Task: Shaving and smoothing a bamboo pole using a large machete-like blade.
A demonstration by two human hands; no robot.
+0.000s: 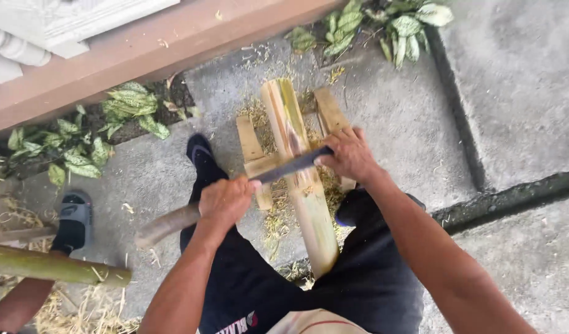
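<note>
So the person is sitting over a split length of bamboo [300, 179], pale yellow-cream on the cut face with a bit of green skin showing along the far end, and it's running away from them between their knees. The left hand [225, 201] is clenching tight around the rounded wooden handle [167, 226] of a long knife, fingers wrapped all the way round, thumb on top. The dark flat blade [290, 166] is lying across the bamboo, just past those fingers and angling up to the right. The right hand [349, 154] is pressing down on the far tip of the blade, fingers curled over it, so both hands are gripping the same tool with the bamboo sitting between them.

Under the bamboo, just beyond the fingers, a rough little wooden frame [253, 154] of flat slats is propping it up off the ground. Stringy pale shavings [275, 222] are lying scattered around it on the grey concrete [408, 124], which looks grainy and a bit cracked.

Off to the left of the left hand, a foot in a dark sock and grey slide sandal [74, 213] is resting on the ground, and a round green bamboo pole [49, 266] is lying near it. Leafy speckled plants [120, 108] are growing along the reddish wall base [142, 49]. No containers in view.
</note>
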